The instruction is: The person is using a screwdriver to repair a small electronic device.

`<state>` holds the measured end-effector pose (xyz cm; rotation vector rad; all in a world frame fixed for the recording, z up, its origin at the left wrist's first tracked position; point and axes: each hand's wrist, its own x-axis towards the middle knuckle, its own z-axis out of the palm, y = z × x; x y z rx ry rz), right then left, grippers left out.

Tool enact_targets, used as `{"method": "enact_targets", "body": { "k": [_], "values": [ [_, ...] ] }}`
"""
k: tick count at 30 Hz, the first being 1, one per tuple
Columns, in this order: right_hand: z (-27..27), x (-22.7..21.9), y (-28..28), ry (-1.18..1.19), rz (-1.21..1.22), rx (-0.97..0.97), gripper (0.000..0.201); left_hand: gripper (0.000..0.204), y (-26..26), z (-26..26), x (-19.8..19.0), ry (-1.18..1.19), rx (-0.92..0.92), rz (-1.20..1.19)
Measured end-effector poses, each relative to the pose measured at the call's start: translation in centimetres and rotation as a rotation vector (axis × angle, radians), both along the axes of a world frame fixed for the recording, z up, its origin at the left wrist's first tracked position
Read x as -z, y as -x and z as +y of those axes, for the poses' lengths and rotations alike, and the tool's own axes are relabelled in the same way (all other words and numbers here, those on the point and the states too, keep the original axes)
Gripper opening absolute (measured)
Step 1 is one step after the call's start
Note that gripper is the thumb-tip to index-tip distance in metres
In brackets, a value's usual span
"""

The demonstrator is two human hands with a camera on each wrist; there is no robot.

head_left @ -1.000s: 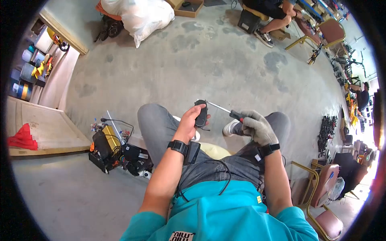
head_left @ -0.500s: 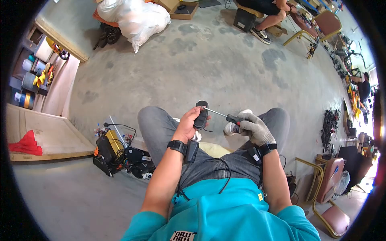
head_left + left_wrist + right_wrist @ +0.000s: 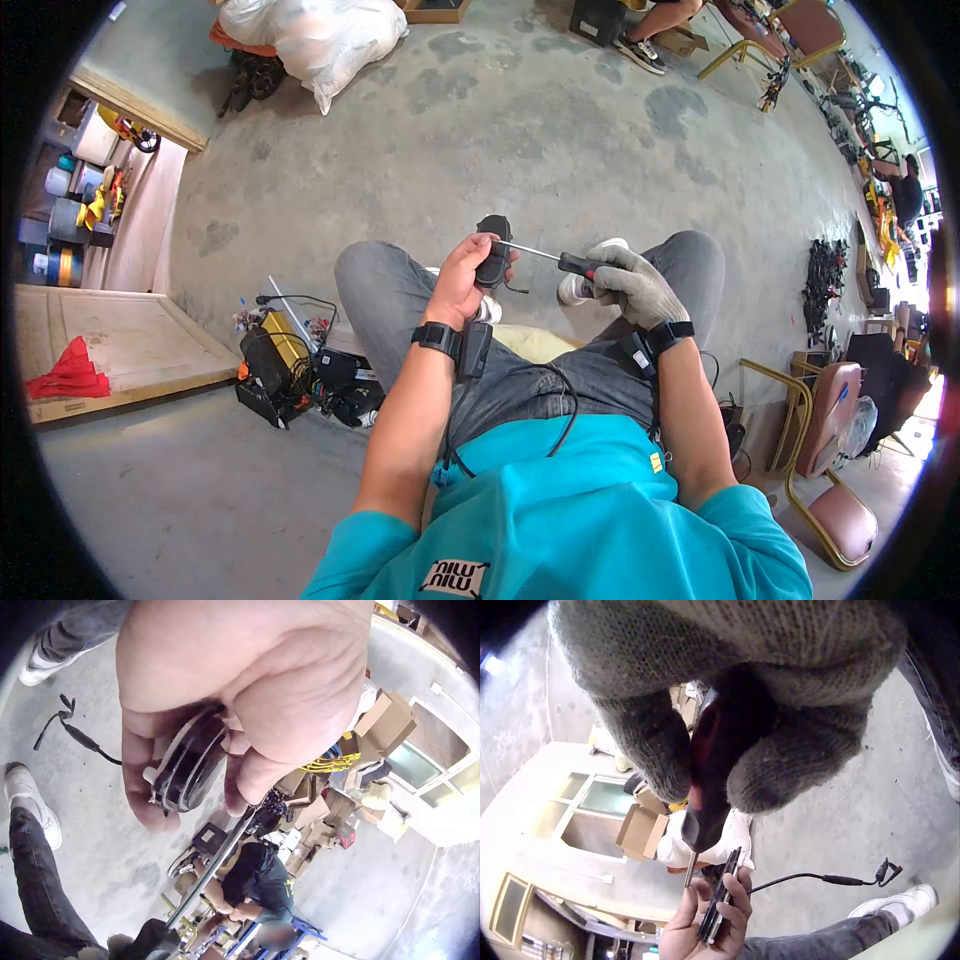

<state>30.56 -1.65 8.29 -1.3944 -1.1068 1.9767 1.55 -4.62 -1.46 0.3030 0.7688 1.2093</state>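
My bare left hand (image 3: 460,282) holds a black oval device (image 3: 490,270) between thumb and fingers. Seen edge-on in the left wrist view, that device (image 3: 193,759) has a glossy, layered rim. From it trails a short black cable (image 3: 840,880) ending in small plugs. In its grey knitted glove, my right hand (image 3: 640,290) grips a screwdriver (image 3: 574,264) by its black-and-red handle. The metal shaft (image 3: 214,868) points left to the device, with its tip right by my left thumb, which partly hides it in the left wrist view.
Beside my left knee lies a heap of black electronics and cables (image 3: 300,370). A wooden panel with a red cloth (image 3: 70,372) stands farther left. White bags (image 3: 310,40) lie ahead on the concrete floor, a folding chair (image 3: 830,430) stands at right, and another person sits far ahead.
The screwdriver tip has moved from the device's upper right edge down and inward to beside my left thumb, my right hand shifting left with it. The head view has tilted a little.
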Motion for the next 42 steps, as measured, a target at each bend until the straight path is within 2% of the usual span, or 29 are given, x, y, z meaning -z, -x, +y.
{"method": "enact_targets", "body": {
  "k": [12,28,31,35,39,42],
  "values": [
    [0.1,0.2,-0.1,-0.013,0.018,0.010,0.046,0.014,-0.3,0.1,-0.4,0.034,-0.091,0.112],
    [0.0,0.5,-0.2,-0.051,-0.031,-0.008,0.044,0.010,-0.3,0.1,-0.4,-0.011,-0.096,0.188],
    [0.0,0.9,-0.3,-0.079,-0.067,-0.006,0.044,0.008,-0.4,0.1,-0.8,0.021,-0.099,0.262],
    [0.0,0.4,0.0,-0.130,-0.094,-0.005,0.044,0.009,-0.2,0.0,-0.5,0.058,-0.071,0.336],
    [-0.1,0.4,0.0,-0.140,-0.123,0.093,0.044,0.011,-0.1,0.1,0.1,0.070,0.015,0.443],
    [-0.1,0.2,0.1,-0.155,-0.143,0.122,0.045,0.011,-0.4,-0.1,0.0,0.095,0.025,0.437]
  ]
}}
